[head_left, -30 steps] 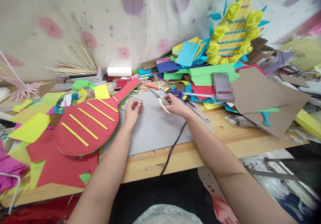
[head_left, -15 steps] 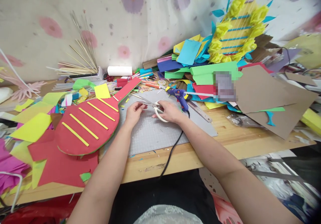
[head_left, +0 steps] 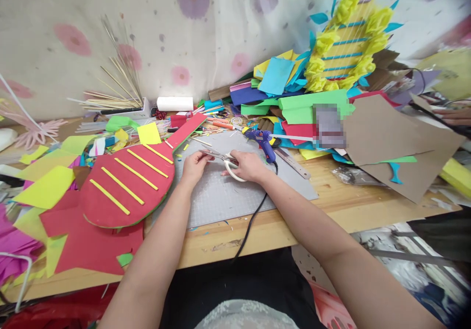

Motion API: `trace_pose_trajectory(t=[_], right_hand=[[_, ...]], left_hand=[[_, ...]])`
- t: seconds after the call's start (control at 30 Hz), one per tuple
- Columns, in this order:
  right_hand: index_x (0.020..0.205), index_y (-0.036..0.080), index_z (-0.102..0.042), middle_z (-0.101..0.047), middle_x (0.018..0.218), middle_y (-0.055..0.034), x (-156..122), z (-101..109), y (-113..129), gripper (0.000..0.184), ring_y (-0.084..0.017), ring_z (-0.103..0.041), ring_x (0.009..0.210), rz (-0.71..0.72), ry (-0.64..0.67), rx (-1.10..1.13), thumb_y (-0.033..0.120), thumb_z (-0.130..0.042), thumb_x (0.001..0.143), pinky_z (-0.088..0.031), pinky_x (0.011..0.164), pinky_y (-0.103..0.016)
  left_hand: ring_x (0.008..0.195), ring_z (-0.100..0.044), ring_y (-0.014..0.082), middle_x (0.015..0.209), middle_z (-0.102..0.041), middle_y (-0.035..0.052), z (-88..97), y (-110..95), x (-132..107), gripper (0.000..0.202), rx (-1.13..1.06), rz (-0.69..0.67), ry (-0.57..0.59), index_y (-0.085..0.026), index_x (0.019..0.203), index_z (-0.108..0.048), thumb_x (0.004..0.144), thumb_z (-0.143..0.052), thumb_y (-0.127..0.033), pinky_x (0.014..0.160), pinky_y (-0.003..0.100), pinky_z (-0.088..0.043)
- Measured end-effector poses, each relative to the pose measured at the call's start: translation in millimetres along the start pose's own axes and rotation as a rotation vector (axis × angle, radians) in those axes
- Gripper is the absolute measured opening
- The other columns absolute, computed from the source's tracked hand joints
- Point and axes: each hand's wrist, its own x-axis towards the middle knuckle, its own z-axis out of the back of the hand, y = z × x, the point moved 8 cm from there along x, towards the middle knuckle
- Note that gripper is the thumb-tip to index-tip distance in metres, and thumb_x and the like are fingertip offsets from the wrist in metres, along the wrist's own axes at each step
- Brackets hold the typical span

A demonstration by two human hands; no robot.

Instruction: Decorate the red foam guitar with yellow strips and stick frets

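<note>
Scissors [head_left: 225, 161] sit over the grey cutting mat [head_left: 235, 191], mid-surface, white handles in the right hand [head_left: 247, 166], which is clenched around the loops. Blades point left toward the left hand [head_left: 195, 164]. Left hand fingertips are pinched on something small right at the blade tips; too small to tell what it is. Both hands are close together, just above the mat.

Red guitar-shaped cutout [head_left: 128, 184] with yellow strips lies just left of the left hand, overlapping the mat edge. Blue glue gun [head_left: 262, 140] rests behind the right hand, its black cord [head_left: 253, 221] running under the right forearm and off the front edge of the wooden surface [head_left: 331, 196]. Metal ruler [head_left: 292, 163] lies right of the gun. Brown cardboard sheet [head_left: 397, 147] is well apart on the right. Coloured paper pile [head_left: 279, 93] stacks at the back.
</note>
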Motion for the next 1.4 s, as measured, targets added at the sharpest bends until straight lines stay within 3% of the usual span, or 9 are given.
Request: trace_pose_trajectory(t=[0.4, 0.73, 1.2, 1.4], right_hand=[[0.084, 0.02, -0.06, -0.066, 0.075, -0.0054, -1.1, -0.9, -9.9, 0.052, -0.017, -0.057, 0.066, -0.076, -0.013, 0.006, 0.067, -0.037, 0.079, -0.022, 0.054, -0.025], [0.092, 0.017, -0.055, -0.064, 0.084, -0.0063, -2.4, 2.5, -2.1, 0.052, -0.015, -0.053, 0.07, 0.046, -0.015, 0.103, 0.065, -0.045, 0.076, -0.025, 0.057, -0.023], [0.08, 0.019, -0.059, -0.063, 0.071, -0.0051, -3.3, 1.9, -7.0, 0.053, -0.015, -0.053, 0.062, -0.056, -0.002, 0.061, 0.067, -0.037, 0.079, -0.022, 0.053, -0.025], [0.09, 0.019, -0.056, -0.065, 0.08, -0.0051, -5.2, 3.4, -1.4, 0.053, -0.016, -0.055, 0.066, 0.001, -0.009, 0.056, 0.068, -0.039, 0.077, -0.022, 0.053, -0.024]], left_hand=[[0.075, -0.066, 0.0181, 0.078, -0.071, 0.0052, -3.3, -8.5, -2.8, 0.021, 0.026, -0.059, 0.073, -0.016, 0.08, -0.069, 0.071, -0.058, -0.031, 0.061, 0.027, -0.051], [0.075, -0.067, 0.0181, 0.081, -0.071, 0.0058, -6.4, -4.0, -1.3, 0.02, 0.045, -0.094, 0.087, -0.016, 0.08, -0.066, 0.072, -0.057, -0.031, 0.061, 0.029, -0.053], [0.075, -0.064, 0.0167, 0.079, -0.071, 0.0031, -4.9, -16.3, -6.0, 0.02, 0.152, -0.155, 0.106, -0.018, 0.08, -0.068, 0.077, -0.052, -0.03, 0.063, 0.028, -0.053], [0.078, -0.064, 0.0166, 0.087, -0.07, 0.0038, -5.0, -11.9, -3.6, 0.021, 0.145, -0.174, 0.106, -0.019, 0.079, -0.068, 0.076, -0.052, -0.032, 0.064, 0.028, -0.053]])
